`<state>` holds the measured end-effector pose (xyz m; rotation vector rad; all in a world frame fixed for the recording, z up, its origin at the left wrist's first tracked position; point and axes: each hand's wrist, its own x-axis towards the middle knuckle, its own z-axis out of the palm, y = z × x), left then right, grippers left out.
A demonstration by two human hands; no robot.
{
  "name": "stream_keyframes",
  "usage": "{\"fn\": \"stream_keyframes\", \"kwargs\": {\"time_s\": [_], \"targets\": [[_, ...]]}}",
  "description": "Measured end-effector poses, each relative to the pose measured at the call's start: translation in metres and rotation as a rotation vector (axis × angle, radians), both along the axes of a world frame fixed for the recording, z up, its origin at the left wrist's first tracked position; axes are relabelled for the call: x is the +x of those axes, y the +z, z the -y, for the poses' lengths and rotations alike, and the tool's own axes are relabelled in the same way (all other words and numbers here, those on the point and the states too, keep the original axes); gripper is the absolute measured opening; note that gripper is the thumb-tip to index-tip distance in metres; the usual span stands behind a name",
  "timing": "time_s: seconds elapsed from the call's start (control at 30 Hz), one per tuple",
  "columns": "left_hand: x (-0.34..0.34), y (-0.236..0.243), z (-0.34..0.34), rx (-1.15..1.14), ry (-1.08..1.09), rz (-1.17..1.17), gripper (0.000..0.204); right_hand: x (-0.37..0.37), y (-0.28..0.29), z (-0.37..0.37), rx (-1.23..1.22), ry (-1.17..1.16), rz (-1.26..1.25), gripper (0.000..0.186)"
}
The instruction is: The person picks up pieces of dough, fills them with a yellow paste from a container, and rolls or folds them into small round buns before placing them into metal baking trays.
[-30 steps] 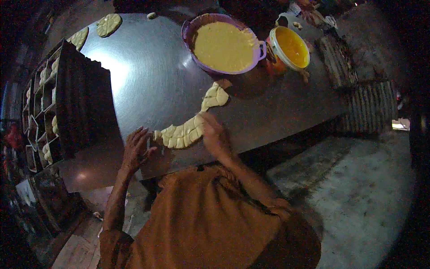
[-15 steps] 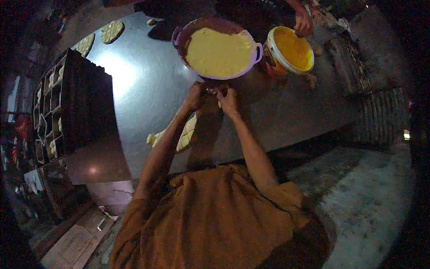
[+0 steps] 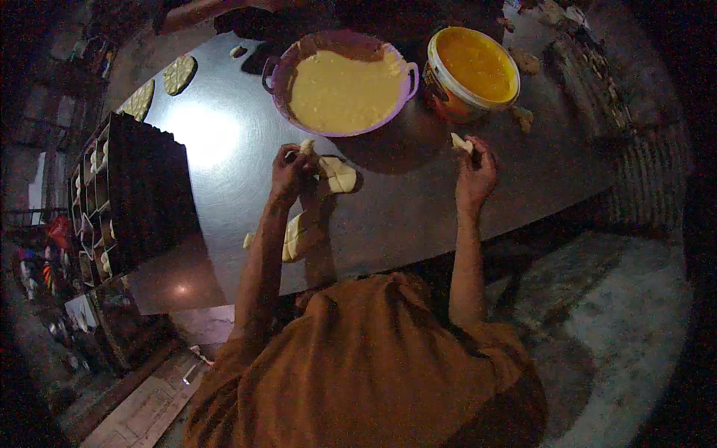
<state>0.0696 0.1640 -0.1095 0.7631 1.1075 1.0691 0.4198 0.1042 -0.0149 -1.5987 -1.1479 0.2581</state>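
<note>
While the left hand pinches a small bit of dough between its thumb and fingers, the right hand grips another little dough piece at its fingertips. The two hands are well apart, both up over the middle of the shiny metal table. A flat dough slab lies on the table just beside the left hand, but I cannot tell if the two touch. Closer to the table's near edge, a cut dough strip is partly hidden by the left forearm.

By the far edge is a purple basin with two handles, full of thick, pale yellow batter. Just to its right is a bucket with a white rim and yellow-orange stuff inside. Two flat dough rounds with lines on top sit at the far left corner, and a tiny dough lump is near the far edge. A dark rack stands at the left edge, with pale lumps in its little boxes.
</note>
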Motion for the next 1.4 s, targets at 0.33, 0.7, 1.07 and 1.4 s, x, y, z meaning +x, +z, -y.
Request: {"fn": "stream_keyframes", "kwargs": {"time_s": [0.33, 0.7, 1.07, 1.4], "targets": [[-0.055, 0.025, -0.004, 0.002, 0.133, 0.095, 0.051, -0.137, -0.099, -0.029, -0.314, 0.43, 0.32, 0.038], [-0.022, -0.014, 0.009, 0.657, -0.107, -0.546, 0.017, -0.155, -0.095, -0.042, -0.445, 0.72, -0.162, 0.023], [-0.002, 0.025, 0.003, 0.169, -0.482, 0.042, 0.027, -0.138, -0.023, -0.009, -0.299, 0.574, -0.489, 0.019], [0.017, 0.082, 0.037, -0.022, -0.207, 0.257, 0.028, -0.096, 0.003, 0.013, -0.126, 0.503, -0.986, 0.028]]}}
